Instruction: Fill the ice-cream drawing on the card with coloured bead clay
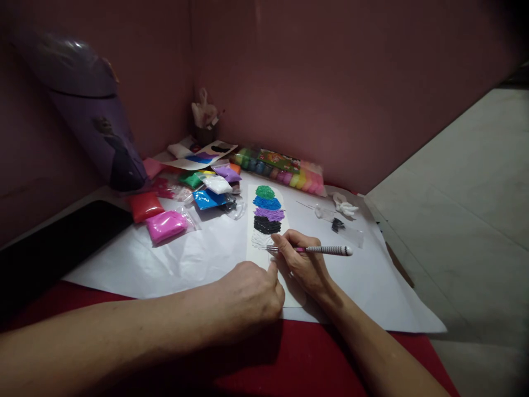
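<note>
My right hand is closed around a fork-like tool with a striped handle, its metal tines over the white textured patch. That patch is the lowest of several on a narrow pale card, below black, purple, blue and green ones. My left hand rests low on the card, fingers curled and one finger pointing up beside the right hand. What its fingers hold, if anything, is hidden.
Packets of coloured clay lie left of the card, with a painted sheet behind. A long pack of coloured clay lies near the wall. A purple bag stands left; crumpled white material and clear plastic lie right.
</note>
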The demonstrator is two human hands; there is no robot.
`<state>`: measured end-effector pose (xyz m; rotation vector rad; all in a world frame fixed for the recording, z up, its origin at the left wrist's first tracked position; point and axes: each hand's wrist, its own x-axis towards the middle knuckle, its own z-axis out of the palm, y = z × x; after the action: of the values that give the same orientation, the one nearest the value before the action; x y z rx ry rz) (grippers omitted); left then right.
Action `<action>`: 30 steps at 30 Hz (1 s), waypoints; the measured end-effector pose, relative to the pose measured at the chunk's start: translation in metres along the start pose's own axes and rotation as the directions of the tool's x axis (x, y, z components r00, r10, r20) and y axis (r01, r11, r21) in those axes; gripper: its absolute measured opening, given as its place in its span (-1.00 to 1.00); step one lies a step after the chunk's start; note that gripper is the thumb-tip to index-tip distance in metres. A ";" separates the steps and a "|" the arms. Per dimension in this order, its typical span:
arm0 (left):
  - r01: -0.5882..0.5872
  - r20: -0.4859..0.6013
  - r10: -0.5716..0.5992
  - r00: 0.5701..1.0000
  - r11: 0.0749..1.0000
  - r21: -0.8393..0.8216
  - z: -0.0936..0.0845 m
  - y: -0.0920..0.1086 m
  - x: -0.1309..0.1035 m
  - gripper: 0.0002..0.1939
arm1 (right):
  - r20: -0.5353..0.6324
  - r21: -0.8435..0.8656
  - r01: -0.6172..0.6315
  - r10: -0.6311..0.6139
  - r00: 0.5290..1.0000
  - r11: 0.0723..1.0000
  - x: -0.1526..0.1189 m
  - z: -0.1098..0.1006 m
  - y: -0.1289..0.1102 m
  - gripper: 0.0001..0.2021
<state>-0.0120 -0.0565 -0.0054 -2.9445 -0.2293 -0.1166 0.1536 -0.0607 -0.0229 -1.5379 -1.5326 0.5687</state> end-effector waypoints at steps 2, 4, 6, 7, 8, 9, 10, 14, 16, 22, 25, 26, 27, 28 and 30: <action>0.000 0.008 0.000 1.000 1.000 0.002 -0.001 0.000 0.000 -0.72 | -0.002 0.003 0.002 -0.002 1.000 1.000 0.000 0.000 0.000 -0.60; 0.000 0.010 0.000 1.000 1.000 0.008 -0.002 0.000 -0.001 -0.70 | -0.002 0.002 -0.002 0.002 1.000 1.000 0.000 0.000 0.000 -0.60; -0.004 0.004 0.004 1.000 1.000 0.009 -0.001 0.000 -0.001 -0.71 | -0.001 0.003 -0.003 0.003 1.000 1.000 0.000 0.000 0.000 -0.60; -0.002 -0.002 0.002 1.000 1.000 0.010 -0.001 0.001 -0.001 -0.71 | 0.001 0.005 -0.001 0.001 1.000 1.000 0.000 0.000 0.000 -0.60; -0.001 -0.008 0.001 1.000 1.000 0.010 0.000 0.001 -0.001 -0.71 | 0.003 0.009 0.001 -0.001 1.000 1.000 0.000 -0.001 0.000 -0.60; 0.004 -0.016 -0.004 1.000 1.000 0.011 0.000 0.001 -0.001 -0.72 | 0.002 0.012 0.004 -0.004 1.000 1.000 0.000 -0.001 0.001 -0.60; 0.005 -0.020 -0.005 1.000 1.000 0.012 0.001 0.000 0.000 -0.72 | 0.001 0.014 0.005 -0.005 1.000 1.000 -0.001 -0.001 0.001 -0.59; 0.009 -0.014 -0.009 1.000 1.000 0.013 0.002 0.000 0.000 -0.75 | 0.003 0.024 -0.001 0.001 1.000 1.000 -0.001 -0.001 0.002 -0.59; 0.007 -0.003 -0.007 1.000 1.000 0.008 0.001 0.000 0.000 -0.76 | -0.001 0.025 0.003 -0.003 1.000 1.000 -0.001 -0.001 0.002 -0.59; 0.002 -0.009 -0.002 1.000 1.000 0.005 0.001 0.000 0.000 -0.78 | -0.001 0.026 0.014 -0.014 1.000 1.000 0.000 0.000 0.002 -0.59; 0.010 -0.024 -0.010 1.000 1.000 0.004 0.003 0.000 0.000 -0.79 | -0.006 0.032 0.009 -0.009 1.000 0.999 0.000 0.000 0.001 -0.59; 0.010 -0.031 -0.010 0.999 1.000 0.006 0.004 0.000 0.000 -0.78 | -0.007 0.030 0.009 -0.009 1.000 1.000 0.000 0.000 0.001 -0.59; 0.009 -0.034 -0.008 0.999 1.000 0.008 0.005 0.000 0.000 -0.78 | -0.008 0.027 0.010 -0.009 1.000 1.000 0.000 0.000 0.001 -0.59; 0.007 -0.038 -0.007 0.999 1.000 0.011 0.005 0.001 0.000 -0.78 | -0.006 0.023 0.011 -0.011 1.000 1.000 0.000 0.000 0.001 -0.59; 0.007 -0.043 -0.006 0.999 1.000 0.021 0.006 0.001 0.000 -0.77 | 0.000 0.019 0.013 -0.013 1.000 1.000 0.000 0.000 0.001 -0.59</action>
<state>-0.0119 -0.0560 -0.0112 -2.9170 -0.2323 -0.1776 0.1544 -0.0607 -0.0236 -1.5117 -1.5324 0.5747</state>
